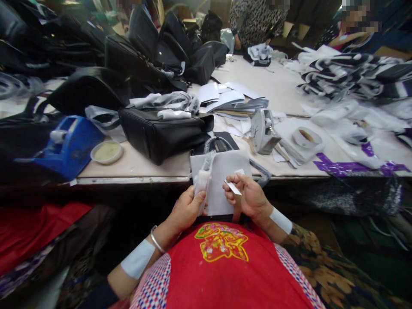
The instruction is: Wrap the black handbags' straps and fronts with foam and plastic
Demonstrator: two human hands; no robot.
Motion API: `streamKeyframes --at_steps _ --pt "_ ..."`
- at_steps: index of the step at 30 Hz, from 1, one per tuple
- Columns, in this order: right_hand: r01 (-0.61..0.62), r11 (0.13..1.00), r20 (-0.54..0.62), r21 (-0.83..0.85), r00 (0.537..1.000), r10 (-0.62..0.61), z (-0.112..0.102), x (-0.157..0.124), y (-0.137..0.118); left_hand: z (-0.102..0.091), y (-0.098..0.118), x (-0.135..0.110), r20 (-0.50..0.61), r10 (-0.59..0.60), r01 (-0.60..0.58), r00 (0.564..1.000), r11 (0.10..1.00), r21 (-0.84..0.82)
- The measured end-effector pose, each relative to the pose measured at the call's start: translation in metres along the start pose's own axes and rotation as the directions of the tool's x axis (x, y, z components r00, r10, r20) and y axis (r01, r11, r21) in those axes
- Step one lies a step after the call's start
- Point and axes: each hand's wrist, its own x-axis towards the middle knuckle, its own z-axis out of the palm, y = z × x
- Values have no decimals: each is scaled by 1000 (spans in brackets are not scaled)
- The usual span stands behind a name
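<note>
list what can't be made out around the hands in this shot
Head view, grey sheet: lower edge hidden behind the left hand and right hand.
Head view, white slip in the right hand: too small to read.
Head view, clear plastic wrap in the left hand: contents blurred.
Head view, blue dispenser: smeared by blur.

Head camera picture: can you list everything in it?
handbags: many, black, table's left and back
table: one, beige, across the middle
tape dispenser: one, blue, table's left edge
dish: one, white, beside the dispenser
paper stack: one, white, table centre
tape roll: one, white, right of centre
strips: several, purple, front right edge
striped pieces: heap, black-and-white, far right
co-workers: at least two, mixed clothing, far side
sheet: one, pale grey, between both hands
plastic wrap: one, clear, in left hand
tag: one, white, pinched in right hand
left hand: one, bare, gripping plastic wrap
right hand: one, bare, pinching tag
</note>
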Motion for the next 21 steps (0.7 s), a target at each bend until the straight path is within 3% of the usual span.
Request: streamKeyframes --at_steps 6,12,14,17,19,21 --pt "52 997 25 -53 998 -51 3 -2 -2 0 1 0 4 -4 4 1000 1000 -14" --pt "173 937 -102 -304 972 -213 12 3 -4 0 4 0 26 -8 10 1000 998 -65" --pt "236 865 -87 -443 949 -304 18 4 -5 1 8 -1 35 -22 27 999 992 -127" --pt "302 681 8 -667 917 -399 26 4 -4 2 18 0 56 -78 91 995 959 -269" --pt "345 546 102 -764 899 -427 31 3 1 5 25 1 59 -106 120 993 916 -384" --pt "441 390 241 -808 852 -465 34 1 9 9 30 3 55 -101 115 993 868 -484"
